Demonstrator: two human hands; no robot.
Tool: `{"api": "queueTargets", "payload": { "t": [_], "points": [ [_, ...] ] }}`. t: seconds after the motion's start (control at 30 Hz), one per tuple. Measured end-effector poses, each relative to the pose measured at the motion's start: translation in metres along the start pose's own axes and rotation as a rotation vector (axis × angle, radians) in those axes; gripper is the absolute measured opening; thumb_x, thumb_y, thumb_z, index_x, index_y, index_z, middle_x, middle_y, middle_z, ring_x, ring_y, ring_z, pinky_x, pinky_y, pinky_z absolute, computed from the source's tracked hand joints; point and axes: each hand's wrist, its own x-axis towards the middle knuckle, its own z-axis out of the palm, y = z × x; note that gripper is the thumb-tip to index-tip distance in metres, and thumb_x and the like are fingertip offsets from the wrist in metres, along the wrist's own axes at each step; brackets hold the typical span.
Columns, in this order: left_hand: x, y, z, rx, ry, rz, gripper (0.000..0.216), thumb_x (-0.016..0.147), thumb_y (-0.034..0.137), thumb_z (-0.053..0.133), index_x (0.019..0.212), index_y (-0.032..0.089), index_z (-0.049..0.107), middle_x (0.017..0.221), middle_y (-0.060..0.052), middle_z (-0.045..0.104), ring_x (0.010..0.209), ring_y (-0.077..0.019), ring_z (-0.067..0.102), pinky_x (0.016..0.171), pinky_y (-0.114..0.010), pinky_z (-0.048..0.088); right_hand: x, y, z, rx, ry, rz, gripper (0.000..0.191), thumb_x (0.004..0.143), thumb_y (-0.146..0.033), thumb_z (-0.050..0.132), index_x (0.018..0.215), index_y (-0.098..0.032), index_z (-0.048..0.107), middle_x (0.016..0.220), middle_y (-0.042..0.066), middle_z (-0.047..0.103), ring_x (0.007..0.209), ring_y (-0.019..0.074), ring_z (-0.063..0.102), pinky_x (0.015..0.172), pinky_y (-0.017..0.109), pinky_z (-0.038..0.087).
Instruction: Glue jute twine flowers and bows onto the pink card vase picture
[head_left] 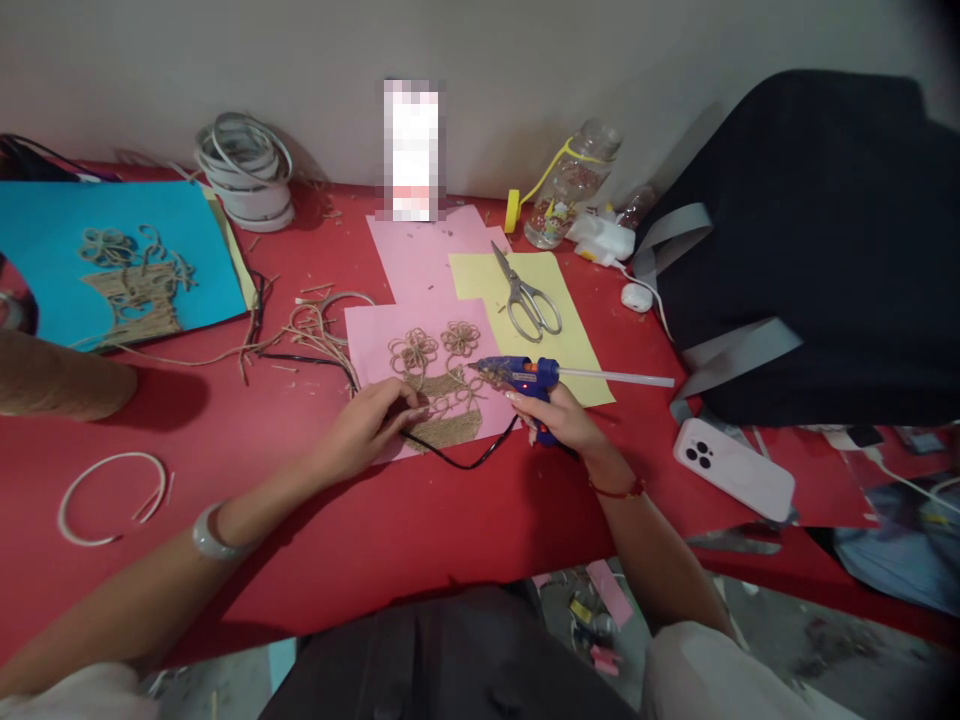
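Right hand [561, 420] wrapped round the handle of a blue glue gun [531, 378], grip closed on it, fingers curled under the body, gun held level just above the paper, a small red light showing on its side. Long axis runs roughly left-right across the tabletop [225, 470], nozzle pointing left at the jute flowers [435, 345], clear glue stick [615, 377] poking out the back to the right. Black cord [457, 462] loops from under the gun past the paper edge. Left hand [365, 430] lies flat-ish, fingers loosely spread, fingertips touching a woven jute piece [442, 425] on a pink paper sheet [373, 345], not pinching anything. The two flowers sit just above that piece, nozzle tip right beside the right flower. Yellow paper [471, 275] lies next to it with steel scissors [529, 303] on top, blades pointing up-left. Blue card [45, 230] at far left carries a similar jute design [135, 285]. Loose jute scraps [319, 330] lie between card and paper. White phone [733, 470] on the right, black bag [810, 250] behind it. Upright item [411, 150] by the wall is pixelated, nothing readable
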Motion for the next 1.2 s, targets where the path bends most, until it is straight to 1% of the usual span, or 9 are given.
{"api": "queueTargets", "payload": {
  "t": [0.27, 0.47, 0.53, 0.6, 0.7, 0.83, 0.93, 1.07, 1.2],
  "points": [
    [-0.001, -0.002, 0.000, -0.017, -0.009, -0.007, 0.021, 0.101, 0.039, 0.054, 0.091, 0.021, 0.054, 0.097, -0.005, 0.071, 0.090, -0.0187, 0.065, 0.080, -0.030, 0.049, -0.001, 0.000, 0.000, -0.099, 0.007, -0.034, 0.047, 0.084, -0.048, 0.074, 0.119, -0.018, 0.071, 0.060, -0.004, 0.056, 0.041, 0.0103, 0.050, 0.037, 0.024, 0.049],
    [-0.001, -0.002, 0.000, 0.006, -0.002, -0.001, 0.021, 0.101, 0.040, 0.054, 0.091, 0.021, 0.055, 0.090, -0.003, 0.068, 0.083, -0.0176, 0.063, 0.076, -0.029, 0.047, -0.003, 0.000, -0.001, -0.069, 0.019, -0.022, 0.044, 0.083, -0.046, 0.074, 0.119, -0.020, 0.072, 0.056, -0.005, 0.051, 0.040, 0.0100, 0.048, 0.036, 0.023, 0.048],
    [-0.001, -0.002, 0.000, 0.004, -0.004, -0.007, 0.022, 0.101, 0.040, 0.054, 0.090, 0.021, 0.055, 0.090, -0.003, 0.069, 0.084, -0.0177, 0.064, 0.076, -0.028, 0.047, -0.004, -0.001, -0.001, -0.030, 0.026, -0.018, 0.046, 0.081, -0.047, 0.074, 0.116, -0.017, 0.071, 0.055, -0.005, 0.051, 0.043, 0.0110, 0.049, 0.035, 0.022, 0.047],
    [-0.001, -0.001, 0.000, -0.005, -0.003, -0.007, 0.022, 0.101, 0.040, 0.055, 0.091, 0.021, 0.055, 0.095, -0.003, 0.070, 0.087, -0.0179, 0.065, 0.076, -0.028, 0.047, -0.005, -0.003, -0.001, -0.003, 0.038, -0.012, 0.047, 0.078, -0.049, 0.075, 0.110, -0.015, 0.070, 0.059, -0.003, 0.058, 0.045, 0.0115, 0.051, 0.034, 0.022, 0.044],
    [-0.001, 0.001, 0.000, -0.008, 0.000, -0.006, 0.021, 0.101, 0.040, 0.055, 0.091, 0.021, 0.055, 0.097, -0.003, 0.071, 0.088, -0.0178, 0.065, 0.077, -0.029, 0.048, -0.007, -0.006, -0.002, 0.005, 0.062, -0.015, 0.044, 0.076, -0.048, 0.076, 0.105, -0.015, 0.069, 0.068, 0.000, 0.066, 0.042, 0.0093, 0.049, 0.034, 0.022, 0.042],
    [0.000, 0.001, 0.000, -0.012, -0.006, -0.013, 0.021, 0.101, 0.039, 0.055, 0.090, 0.021, 0.055, 0.097, -0.004, 0.072, 0.089, -0.0184, 0.066, 0.077, -0.029, 0.048, -0.008, -0.006, -0.003, -0.016, 0.046, -0.020, 0.039, 0.078, -0.046, 0.074, 0.101, -0.016, 0.067, 0.062, -0.002, 0.063, 0.037, 0.0090, 0.048, 0.036, 0.024, 0.043],
    [0.000, -0.002, 0.001, -0.006, 0.000, -0.005, 0.021, 0.101, 0.040, 0.054, 0.091, 0.021, 0.055, 0.099, -0.005, 0.071, 0.090, -0.0188, 0.066, 0.078, -0.030, 0.048, -0.007, -0.003, -0.004, -0.009, 0.024, -0.060, 0.035, 0.081, -0.048, 0.071, 0.096, -0.016, 0.066, 0.065, -0.001, 0.064, 0.037, 0.0094, 0.050, 0.036, 0.024, 0.041],
    [-0.001, -0.005, 0.002, 0.008, 0.000, -0.002, 0.022, 0.102, 0.041, 0.054, 0.093, 0.021, 0.055, 0.098, -0.005, 0.070, 0.089, -0.0189, 0.065, 0.079, -0.030, 0.047, -0.006, 0.002, -0.006, 0.089, -0.027, -0.092, 0.038, 0.083, -0.054, 0.067, 0.089, -0.016, 0.065, 0.064, 0.000, 0.064, 0.036, 0.0095, 0.049, 0.037, 0.025, 0.039],
    [-0.001, -0.005, 0.002, -0.009, -0.005, 0.004, 0.022, 0.102, 0.041, 0.053, 0.093, 0.021, 0.055, 0.098, -0.005, 0.070, 0.092, -0.0198, 0.065, 0.080, -0.031, 0.048, -0.006, 0.006, -0.007, 0.177, -0.059, -0.144, 0.039, 0.080, -0.055, 0.069, 0.086, -0.017, 0.065, 0.059, -0.002, 0.060, 0.036, 0.0096, 0.047, 0.038, 0.025, 0.035]
  ]
}}
